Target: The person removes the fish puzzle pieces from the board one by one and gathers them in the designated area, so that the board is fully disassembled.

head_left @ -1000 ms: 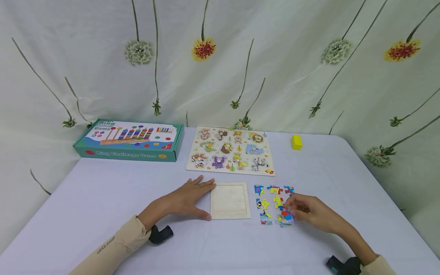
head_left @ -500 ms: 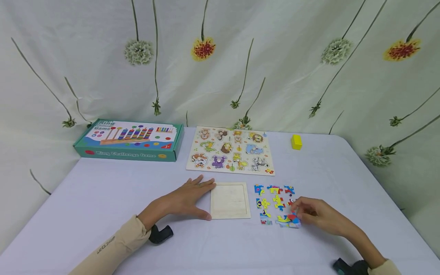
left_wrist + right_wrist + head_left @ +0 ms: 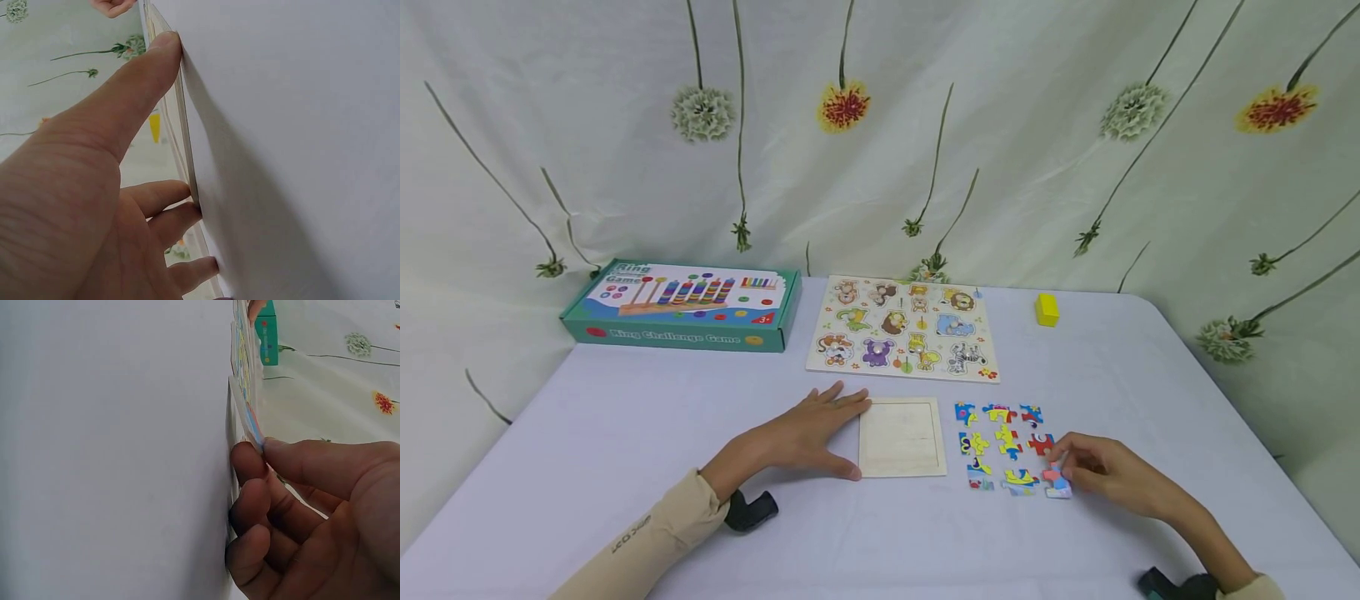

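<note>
My left hand (image 3: 808, 429) spreads its thumb and fingers along the left edge of a small square wooden puzzle tray (image 3: 901, 439), which has a raised rim and a bare inside. In the left wrist view, the thumb (image 3: 164, 47) touches that edge. To the tray's right, my right hand (image 3: 1108, 471) pinches a blue and pinkish-red jigsaw piece (image 3: 1057, 485) between thumb and forefinger. The right wrist view has this piece (image 3: 247, 419) tilted, one edge raised. Colourful jigsaw pieces (image 3: 1006, 440) lie in loose rows beside it, including a red piece (image 3: 1040, 443) near my fingertips.
A larger animal puzzle board (image 3: 902, 329) lies behind the tray. Back left is a green Ring Challenge Game box (image 3: 681, 307); a yellow block (image 3: 1047, 310) stands at the back right. Everything rests on a white-covered table (image 3: 865, 542) before a flower-print cloth.
My right hand has moved rightward with the blue and red jigsaw piece, drawing it off the neighbouring pieces. The red piece above it has also shifted right. My left hand stays still.
</note>
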### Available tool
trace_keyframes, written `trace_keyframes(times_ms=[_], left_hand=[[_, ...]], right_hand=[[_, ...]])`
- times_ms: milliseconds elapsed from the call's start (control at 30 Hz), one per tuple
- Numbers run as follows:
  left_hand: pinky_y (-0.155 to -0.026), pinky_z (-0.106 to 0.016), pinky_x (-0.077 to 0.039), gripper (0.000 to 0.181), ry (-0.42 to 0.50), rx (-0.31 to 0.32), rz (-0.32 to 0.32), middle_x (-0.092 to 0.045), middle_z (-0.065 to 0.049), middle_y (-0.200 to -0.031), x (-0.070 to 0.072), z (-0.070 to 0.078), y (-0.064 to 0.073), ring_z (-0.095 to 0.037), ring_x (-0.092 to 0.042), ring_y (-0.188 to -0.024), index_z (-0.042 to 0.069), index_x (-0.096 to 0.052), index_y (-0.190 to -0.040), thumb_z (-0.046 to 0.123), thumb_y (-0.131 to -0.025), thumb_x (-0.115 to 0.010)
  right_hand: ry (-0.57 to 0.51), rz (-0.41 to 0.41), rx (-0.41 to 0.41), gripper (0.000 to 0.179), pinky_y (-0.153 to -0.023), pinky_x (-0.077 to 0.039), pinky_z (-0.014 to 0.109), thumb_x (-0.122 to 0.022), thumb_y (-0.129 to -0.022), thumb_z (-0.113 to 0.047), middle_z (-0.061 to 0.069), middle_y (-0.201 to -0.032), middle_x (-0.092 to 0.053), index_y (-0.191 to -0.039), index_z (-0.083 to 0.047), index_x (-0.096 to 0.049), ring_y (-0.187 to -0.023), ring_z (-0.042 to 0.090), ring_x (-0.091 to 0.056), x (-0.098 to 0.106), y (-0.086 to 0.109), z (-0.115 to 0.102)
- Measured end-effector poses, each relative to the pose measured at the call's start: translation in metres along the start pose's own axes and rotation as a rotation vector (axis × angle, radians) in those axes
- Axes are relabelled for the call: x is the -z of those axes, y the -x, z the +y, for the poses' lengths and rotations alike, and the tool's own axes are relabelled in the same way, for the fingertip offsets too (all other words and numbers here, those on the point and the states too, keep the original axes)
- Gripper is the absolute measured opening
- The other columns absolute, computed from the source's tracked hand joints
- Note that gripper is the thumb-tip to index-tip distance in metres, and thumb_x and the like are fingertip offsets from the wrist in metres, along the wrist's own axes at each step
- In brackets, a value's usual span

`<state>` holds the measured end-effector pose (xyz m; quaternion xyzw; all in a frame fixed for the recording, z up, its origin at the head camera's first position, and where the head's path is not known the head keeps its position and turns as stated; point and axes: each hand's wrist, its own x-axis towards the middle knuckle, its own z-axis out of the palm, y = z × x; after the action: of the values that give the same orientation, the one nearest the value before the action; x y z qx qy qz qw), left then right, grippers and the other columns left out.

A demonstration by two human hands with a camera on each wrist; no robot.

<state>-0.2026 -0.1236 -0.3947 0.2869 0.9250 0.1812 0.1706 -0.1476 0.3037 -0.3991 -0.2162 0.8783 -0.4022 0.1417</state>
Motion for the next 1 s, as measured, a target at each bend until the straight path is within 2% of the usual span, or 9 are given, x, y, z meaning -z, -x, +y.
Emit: trace_keyframes(times_ms=[433, 1000], left_hand=[[-0.118, -0.054, -0.006, 0.096, -0.021, -0.033, 0.013, -0.025, 0.0, -0.158, -0.0022, -0.0036, -0.0026, -0.033, -0.006, -0.147, 0.015, -0.034, -0.15, 0.054, -0.073, -0.076], [-0.118, -0.053, -0.006, 0.097, -0.034, -0.01, 0.006, -0.024, 0.001, -0.158, -0.0024, -0.0044, -0.0031, -0.031, -0.005, -0.148, 0.016, -0.033, -0.15, 0.055, -0.073, -0.076]], right_hand=[[0.027, 0.012, -0.033, 0.013, -0.054, -0.042, 0.022, -0.06, -0.093, -0.007, -0.002, -0.077, -0.056, -0.105, -0.008, -0.063, -0.065, 0.007, -0.05, 0.0003, -0.0013, 0.003], [0.046, 0.05, -0.076, 0.014, -0.054, -0.041, 0.02, -0.062, -0.092, -0.011, -0.001, -0.075, -0.054, -0.106, -0.007, -0.064, -0.065, 0.006, -0.048, -0.0026, -0.004, -0.0002]])
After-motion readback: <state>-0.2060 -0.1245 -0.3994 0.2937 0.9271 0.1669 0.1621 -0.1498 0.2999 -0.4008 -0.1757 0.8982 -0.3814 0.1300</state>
